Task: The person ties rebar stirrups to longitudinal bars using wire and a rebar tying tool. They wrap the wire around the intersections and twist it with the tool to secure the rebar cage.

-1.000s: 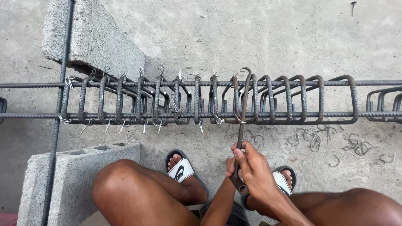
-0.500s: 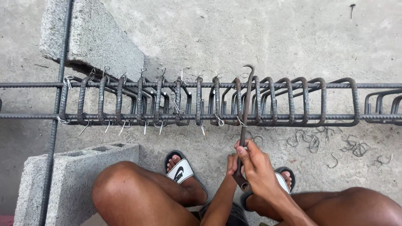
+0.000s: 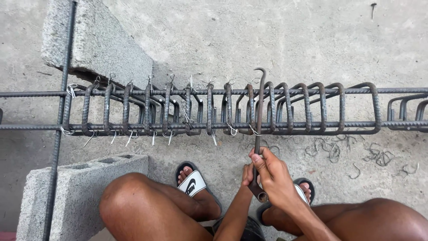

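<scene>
Your right hand (image 3: 274, 176) is wrapped tight around the shaft of a long metal hook tool (image 3: 258, 120), thumb pressed along it, and the tool runs straight up from your grip across the rebar cage (image 3: 223, 109), its curled tip showing above the top bar. Your left hand (image 3: 246, 172) sits just behind the right, mostly covered by it, so you cannot tell whether its fingers close on the tool or only rest against it; only the knuckles and forearm show. The butt end of the tool pokes out below your right palm as a round dark stub. The cage lies level across the view on a concrete block (image 3: 96, 42) at the upper left, with its bars cut off at both edges of the picture. Stirrups to the left of the tool carry pale wire ties (image 3: 129, 137) whose loose ends hang down; just where the tool crosses the lower bar another tie (image 3: 254, 130) shows, but it is too small to tell if the hook touches it. Stirrups to the right stand tilted and crowded together. A second concrete block (image 3: 67, 192) stands at the lower left, partly hidden by your knee. Bent wire scraps (image 3: 352, 154) litter the floor on the right. Your sandals (image 3: 192, 183) peek out between your legs, the right one nearly hidden under your hand.
</scene>
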